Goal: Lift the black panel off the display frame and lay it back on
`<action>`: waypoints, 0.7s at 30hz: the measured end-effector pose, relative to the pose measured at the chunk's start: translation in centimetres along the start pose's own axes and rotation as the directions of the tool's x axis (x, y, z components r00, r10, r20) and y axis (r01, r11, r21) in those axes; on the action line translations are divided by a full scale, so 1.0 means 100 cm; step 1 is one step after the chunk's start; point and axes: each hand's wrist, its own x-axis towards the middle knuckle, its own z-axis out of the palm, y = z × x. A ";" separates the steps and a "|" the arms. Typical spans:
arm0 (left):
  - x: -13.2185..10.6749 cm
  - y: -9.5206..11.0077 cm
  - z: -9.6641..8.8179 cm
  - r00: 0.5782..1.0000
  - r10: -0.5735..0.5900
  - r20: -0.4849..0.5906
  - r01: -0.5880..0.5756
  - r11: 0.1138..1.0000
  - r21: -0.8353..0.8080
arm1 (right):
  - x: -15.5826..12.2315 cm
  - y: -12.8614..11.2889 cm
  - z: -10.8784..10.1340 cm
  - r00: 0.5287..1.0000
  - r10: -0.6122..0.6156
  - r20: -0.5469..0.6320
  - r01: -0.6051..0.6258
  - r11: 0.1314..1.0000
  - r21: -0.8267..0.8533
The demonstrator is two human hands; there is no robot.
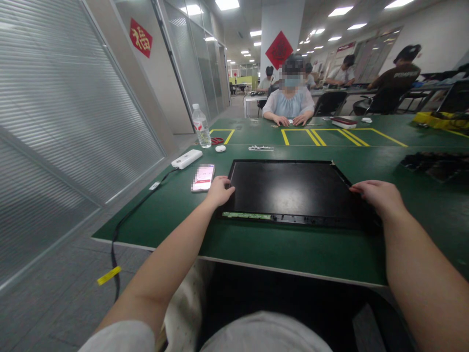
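Observation:
A flat black panel [293, 188] in a thin frame lies on the green table [278, 247] in front of me, with a green strip along its near edge. My left hand [219, 191] grips the panel's left edge, fingers curled over it. My right hand [377, 194] holds the right edge, fingers bent onto the frame.
A phone [202, 177] with a lit screen, a white power bank [186, 159] with a black cable, a water bottle [202, 126], red scissors [217, 141] and small parts lie left and behind. A person sits across the table. Black parts [436, 165] sit at right.

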 end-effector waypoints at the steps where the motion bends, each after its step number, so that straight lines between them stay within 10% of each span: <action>1: -0.001 0.001 -0.001 1.000 0.006 0.005 -0.006 1.000 -0.012 | -0.002 -0.003 0.000 1.000 0.028 -0.006 -0.028 1.000 -0.012; 10: -0.010 0.015 -0.018 0.977 0.164 0.135 -0.169 0.985 0.026 | -0.013 -0.017 -0.004 0.997 0.071 -0.033 -0.073 0.995 -0.062; 21: -0.019 0.031 -0.032 0.796 0.427 0.430 -0.386 0.904 -0.182 | -0.017 -0.023 0.006 0.946 -0.246 0.213 0.260 0.965 -0.037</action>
